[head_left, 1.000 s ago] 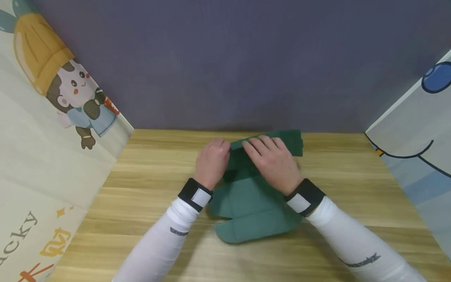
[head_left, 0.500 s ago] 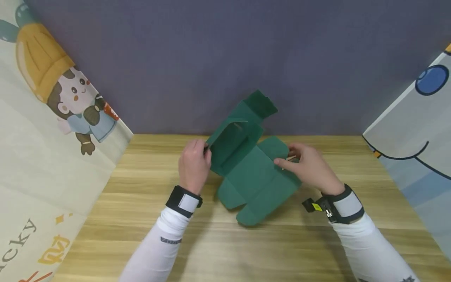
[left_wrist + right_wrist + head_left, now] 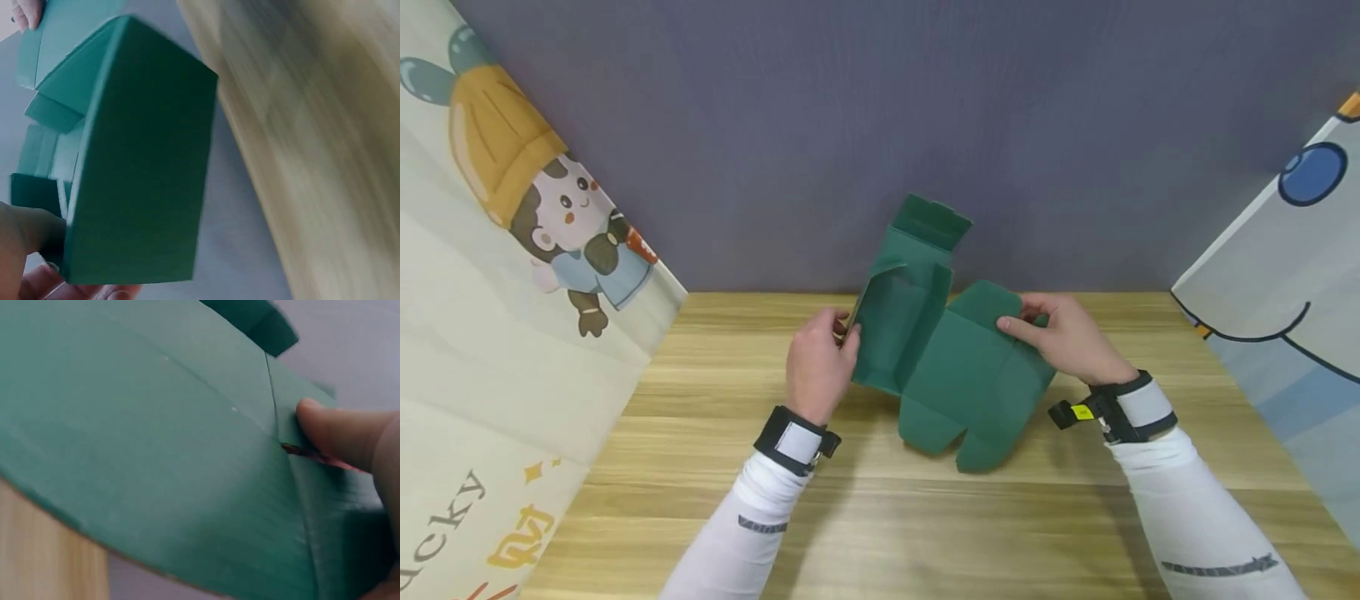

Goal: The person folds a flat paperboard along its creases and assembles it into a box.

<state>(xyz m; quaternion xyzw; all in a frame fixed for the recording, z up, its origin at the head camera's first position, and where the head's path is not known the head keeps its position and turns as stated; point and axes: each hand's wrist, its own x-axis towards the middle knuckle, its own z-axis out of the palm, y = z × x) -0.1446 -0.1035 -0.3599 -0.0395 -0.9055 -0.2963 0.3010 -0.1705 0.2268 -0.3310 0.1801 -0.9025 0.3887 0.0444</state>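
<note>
A green cardboard box (image 3: pixel 958 354), partly folded, is held between both hands above the table. Its left half forms a shallow tray with raised walls, and a flap stands up at the far end; the lid panel and its side flaps spread out to the right. My left hand (image 3: pixel 822 362) pinches the tray's left wall, thumb inside, as the left wrist view of the box wall (image 3: pixel 144 162) also shows. My right hand (image 3: pixel 1067 337) pinches the lid's right side flap near a crease, with the thumb (image 3: pixel 331 428) on the inner face. Its other fingers are mostly hidden behind the cardboard.
The wooden table (image 3: pixel 880 533) extends in front of the box. A dark grey-blue panel (image 3: pixel 880 125) rises along its back edge. Printed cartoon sheets stand at the left (image 3: pixel 572 200) and right (image 3: pixel 1292 275) sides.
The box has been turned from face down, showing its inside, with the lid panel swung rightward. My right hand moved from the back edge to the lid's right flap; my left hand kept to the left side.
</note>
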